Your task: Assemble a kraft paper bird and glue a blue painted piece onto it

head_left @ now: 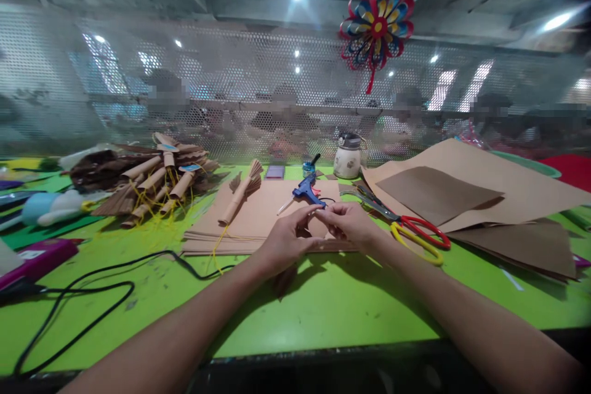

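My left hand (290, 239) and my right hand (349, 225) meet fingertip to fingertip above the front of a stack of brown paper sheets (263, 197). Both are closed in a pinch on a piece of brown paper (282, 284), whose dark end shows below my left palm; the fingers hide most of it. Just beyond my fingertips lies a blue glue gun (308, 189), its nozzle pointing left. A rolled paper piece with a pleated, fanned end (239, 194) and a yellow string rests on the stack's left. Scissors with red and yellow handles (418, 231) lie right of my right hand.
Similar pleated paper pieces (157, 181) with yellow strings are heaped at left. A black cable (132, 261) loops across the green table (332, 320). Large brown sheets (462, 178) lie at right. A white lidded bottle (347, 157) and a small blue jar (308, 168) stand behind, before a perforated screen.
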The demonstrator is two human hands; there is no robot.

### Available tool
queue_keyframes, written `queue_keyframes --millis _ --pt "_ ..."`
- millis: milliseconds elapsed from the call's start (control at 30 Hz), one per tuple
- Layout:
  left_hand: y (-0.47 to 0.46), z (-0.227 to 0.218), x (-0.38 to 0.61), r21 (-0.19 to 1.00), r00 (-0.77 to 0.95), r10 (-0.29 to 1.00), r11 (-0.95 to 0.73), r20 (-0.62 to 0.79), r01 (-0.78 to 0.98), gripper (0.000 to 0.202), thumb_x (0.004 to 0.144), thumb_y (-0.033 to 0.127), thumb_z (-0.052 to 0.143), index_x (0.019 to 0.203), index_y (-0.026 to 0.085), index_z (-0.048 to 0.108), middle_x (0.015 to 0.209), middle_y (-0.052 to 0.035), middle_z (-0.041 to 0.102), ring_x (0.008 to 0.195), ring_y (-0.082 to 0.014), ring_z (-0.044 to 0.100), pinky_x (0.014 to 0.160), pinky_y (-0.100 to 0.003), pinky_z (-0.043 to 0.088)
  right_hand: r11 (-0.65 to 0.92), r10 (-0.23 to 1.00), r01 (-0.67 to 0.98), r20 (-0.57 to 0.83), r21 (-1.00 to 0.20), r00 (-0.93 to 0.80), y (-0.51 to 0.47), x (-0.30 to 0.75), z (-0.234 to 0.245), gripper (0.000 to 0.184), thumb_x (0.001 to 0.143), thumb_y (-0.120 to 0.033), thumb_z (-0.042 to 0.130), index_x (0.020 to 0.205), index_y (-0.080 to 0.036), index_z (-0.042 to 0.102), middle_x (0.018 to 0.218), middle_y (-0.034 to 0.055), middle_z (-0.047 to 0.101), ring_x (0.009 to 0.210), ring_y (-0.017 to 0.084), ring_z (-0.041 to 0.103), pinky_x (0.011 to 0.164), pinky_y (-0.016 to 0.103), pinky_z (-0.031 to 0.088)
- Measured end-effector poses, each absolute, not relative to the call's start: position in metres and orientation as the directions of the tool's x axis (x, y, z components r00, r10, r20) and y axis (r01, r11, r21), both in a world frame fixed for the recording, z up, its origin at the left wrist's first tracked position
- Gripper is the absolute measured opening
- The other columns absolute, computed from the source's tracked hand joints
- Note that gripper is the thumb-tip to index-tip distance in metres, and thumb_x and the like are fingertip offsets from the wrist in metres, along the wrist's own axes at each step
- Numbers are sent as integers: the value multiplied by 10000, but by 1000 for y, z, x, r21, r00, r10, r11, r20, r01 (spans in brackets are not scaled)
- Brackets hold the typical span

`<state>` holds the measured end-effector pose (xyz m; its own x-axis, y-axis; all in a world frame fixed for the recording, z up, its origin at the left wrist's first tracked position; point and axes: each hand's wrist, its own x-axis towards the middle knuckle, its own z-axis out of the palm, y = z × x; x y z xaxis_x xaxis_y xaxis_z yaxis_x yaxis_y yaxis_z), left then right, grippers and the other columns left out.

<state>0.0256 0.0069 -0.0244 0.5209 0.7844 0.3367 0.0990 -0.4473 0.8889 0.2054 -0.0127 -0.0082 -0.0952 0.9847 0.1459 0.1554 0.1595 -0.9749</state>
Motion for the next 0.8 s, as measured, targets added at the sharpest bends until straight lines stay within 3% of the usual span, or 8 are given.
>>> queue_keyframes --millis 267,500,667,800 --pt "7 -24 28 858 523 775 -492 356 145 622 714 223 757 1314 129 620 692 47 537 593 -92 414 544 -224 372 158 985 136 148 -978 -86 -14 206 -5 555 620 -673 792 546 -186 537 437 -58 460 406 60 344 434 243 224" --pt "8 -26 28 835 498 762 -535 413 126 535 730 209 731 1252 156 631 970 -30 652 619 -76 469 566 -212 416 191 975 113 176 -975 -134 -11 212 -9 505 707 -640 753 605 -171 595 494 -35 520 438 79 414 455 253 292" --pt "11 -30 28 830 500 758 -542 419 127 525 736 225 740 1246 179 623 1031 -45 664 638 -84 509 590 -220 454 196 964 90 175 -976 -199 -8 216 -13 401 707 -537 797 714 -156 671 537 -23 582 480 95 480 501 260 348" --pt "12 -29 27 821 490 764 -549 419 154 614 725 217 773 1313 185 597 1020 -42 667 656 -89 500 610 -222 455 178 967 87 158 -980 -198 -8 216 -13 412 677 -545 812 697 -159 667 513 -24 580 473 96 474 502 262 354"
